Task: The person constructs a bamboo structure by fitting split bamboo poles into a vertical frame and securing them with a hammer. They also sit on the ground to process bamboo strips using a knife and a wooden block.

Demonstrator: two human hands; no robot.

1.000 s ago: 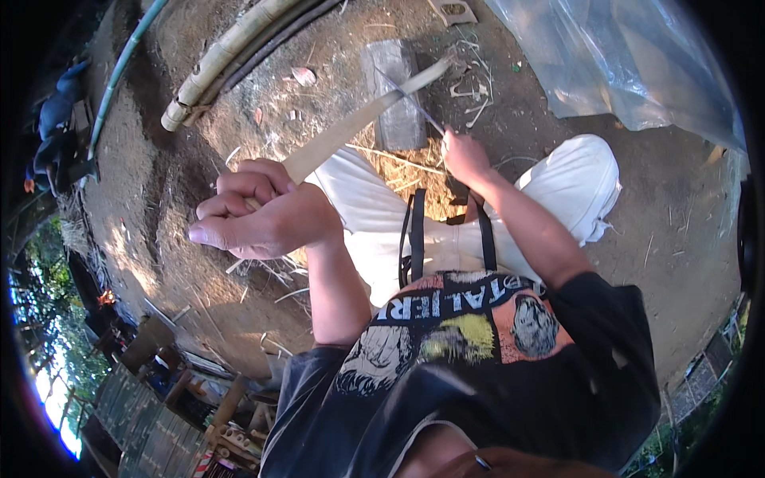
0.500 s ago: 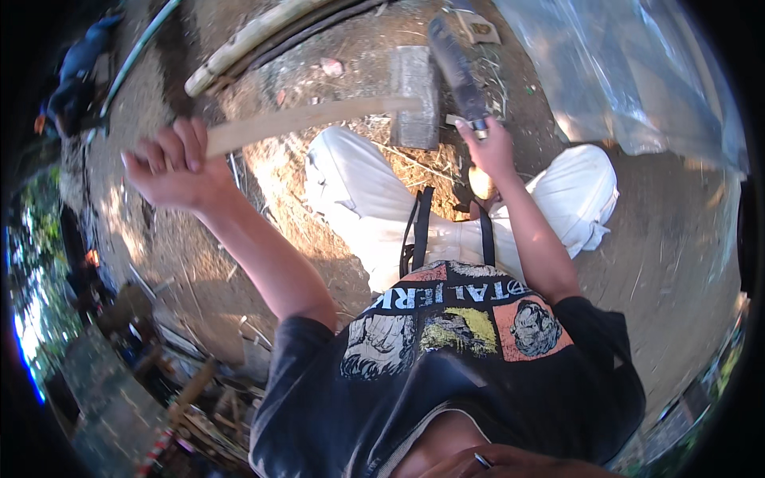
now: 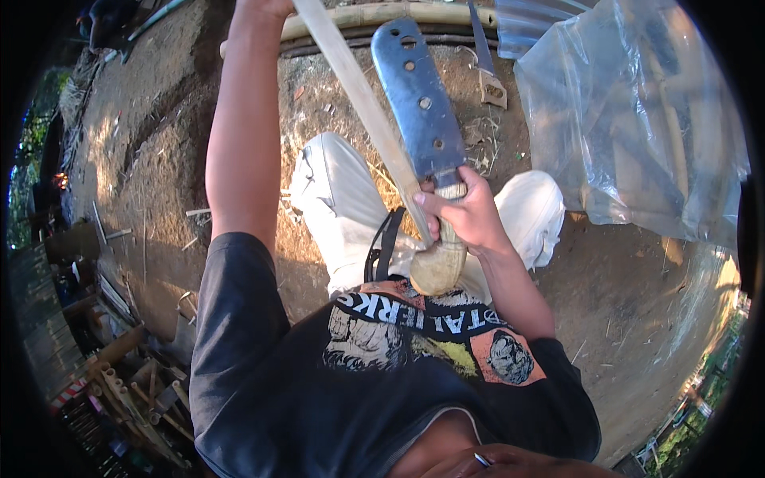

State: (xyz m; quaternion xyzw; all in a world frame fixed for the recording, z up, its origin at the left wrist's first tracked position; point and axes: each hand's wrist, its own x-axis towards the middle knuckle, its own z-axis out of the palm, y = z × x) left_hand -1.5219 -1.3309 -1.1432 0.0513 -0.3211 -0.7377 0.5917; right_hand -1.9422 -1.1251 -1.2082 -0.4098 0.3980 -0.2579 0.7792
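Right hand (image 3: 466, 213) is clamped around the pale wooden handle (image 3: 441, 261) of a broad cleaver, thumb and fingers wrapped tight, just above the person's lap. Its rounded butt end sits over the white trousers (image 3: 339, 199), touching or just above them. From that grip the cleaver blade (image 3: 418, 99) rises away from the body, blue-grey, wide and flat, with a row of small holes along it. Beside the blade, on its left, a long pale bamboo strip (image 3: 358, 95) runs slantwise; its lower end lies against the right hand's fingers and its upper end goes up to the left hand (image 3: 267, 6), which is raised at the top edge of the view. Only the wrist and heel of that hand show, so I cannot tell whether it is closed on the strip.

Farther out, on the bare dirt ground (image 3: 159, 159) scattered with dry shavings, a large clear plastic sheet or bag (image 3: 629, 119) lies crumpled toward the right edge, glossy and see-through, with no label that I can make out. Beyond the knees, near the top edge, a thick bamboo pole (image 3: 382, 17) lies crosswise, and a small saw-like tool (image 3: 484, 56) rests just beside it.
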